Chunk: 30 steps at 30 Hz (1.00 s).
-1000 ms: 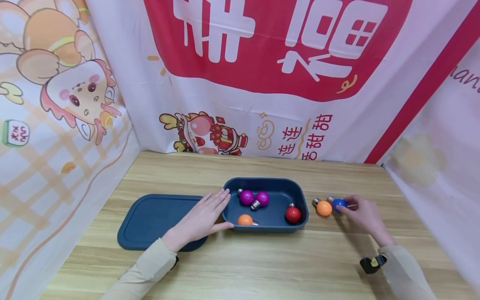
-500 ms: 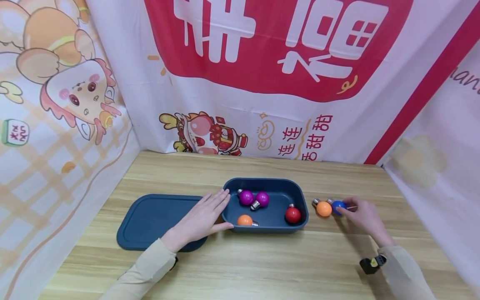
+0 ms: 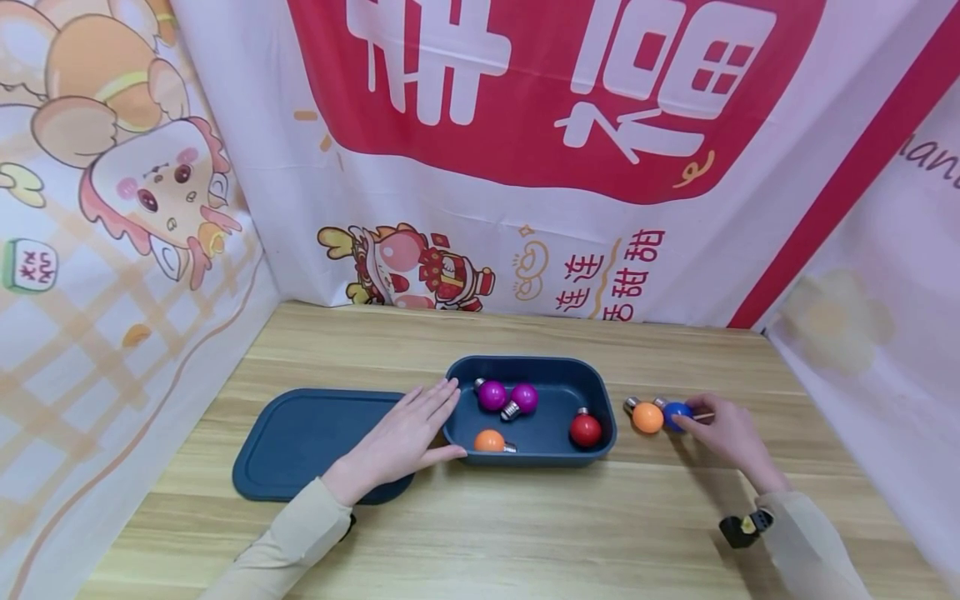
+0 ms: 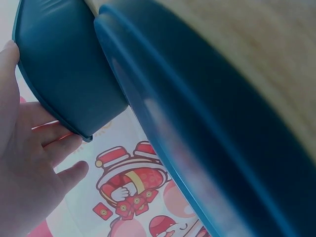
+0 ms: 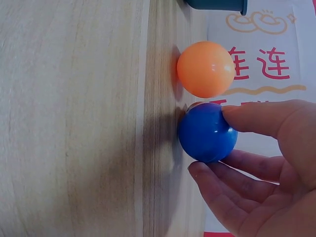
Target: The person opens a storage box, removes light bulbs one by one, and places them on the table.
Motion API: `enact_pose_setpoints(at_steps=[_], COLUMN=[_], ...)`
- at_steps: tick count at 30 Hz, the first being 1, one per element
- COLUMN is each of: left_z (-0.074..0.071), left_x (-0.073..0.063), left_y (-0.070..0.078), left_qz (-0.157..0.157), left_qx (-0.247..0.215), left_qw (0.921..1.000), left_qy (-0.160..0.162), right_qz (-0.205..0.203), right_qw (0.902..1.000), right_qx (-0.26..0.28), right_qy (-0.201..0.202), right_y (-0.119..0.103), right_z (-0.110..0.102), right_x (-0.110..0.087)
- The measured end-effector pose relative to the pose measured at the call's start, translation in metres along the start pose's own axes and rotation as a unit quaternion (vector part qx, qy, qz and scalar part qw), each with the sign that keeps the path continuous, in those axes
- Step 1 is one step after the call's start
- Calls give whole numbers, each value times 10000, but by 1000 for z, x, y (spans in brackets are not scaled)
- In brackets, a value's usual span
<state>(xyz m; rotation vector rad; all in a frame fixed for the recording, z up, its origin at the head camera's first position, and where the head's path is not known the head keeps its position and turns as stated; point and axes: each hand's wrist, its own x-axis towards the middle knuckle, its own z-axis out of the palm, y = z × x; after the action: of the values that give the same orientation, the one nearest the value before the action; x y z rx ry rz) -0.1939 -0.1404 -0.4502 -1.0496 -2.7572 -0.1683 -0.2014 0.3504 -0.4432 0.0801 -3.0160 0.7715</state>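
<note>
My right hand (image 3: 731,429) pinches a blue light bulb (image 3: 677,414) on the table, right of the box. In the right wrist view, the thumb lies on one side of the blue globe and fingertips on the other. Beside it, very close, lies an orange bulb (image 3: 648,418). My left hand (image 3: 401,437) rests against the left end of a dark blue box (image 3: 551,457), its fingers extended along the rim. Inside the box lie two purple bulbs, one at the left (image 3: 492,395) and one near the middle (image 3: 525,397), an orange bulb (image 3: 490,441) and a red bulb (image 3: 586,430).
A dark blue lid (image 3: 307,450) lies flat on the wooden table (image 3: 525,533) left of the box, partly under my left hand and forearm. Printed cloth (image 3: 465,192) hangs behind the table and along both sides.
The blue bulb, with my right hand on it, has shifted very slightly toward the table's front. My left hand and the box have stayed in place.
</note>
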Motion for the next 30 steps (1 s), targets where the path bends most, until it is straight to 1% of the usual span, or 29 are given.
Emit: enact_pose_setpoints(at_steps=[6,14,20,30], left_z=[0,1,0,0], left_x=[0,-1,0,0], left_y=[0,0,0,-1], left_qz=[-3,-1,13,-8], left_qx=[12,-16,-27,-9], left_qw=[10000,10000,10000,10000], left_qy=[1,0,-16,-31], right_qz=[-43,59,72,48], right_qw=[10000,9999,9999,10000], right_qx=[-39,-48,-21,-40], right_qy=[-21,-139,-107,-63], right_y=[0,1,3,4], right_z=[1,0,1,-4], right_x=[-1,0,-1,-1])
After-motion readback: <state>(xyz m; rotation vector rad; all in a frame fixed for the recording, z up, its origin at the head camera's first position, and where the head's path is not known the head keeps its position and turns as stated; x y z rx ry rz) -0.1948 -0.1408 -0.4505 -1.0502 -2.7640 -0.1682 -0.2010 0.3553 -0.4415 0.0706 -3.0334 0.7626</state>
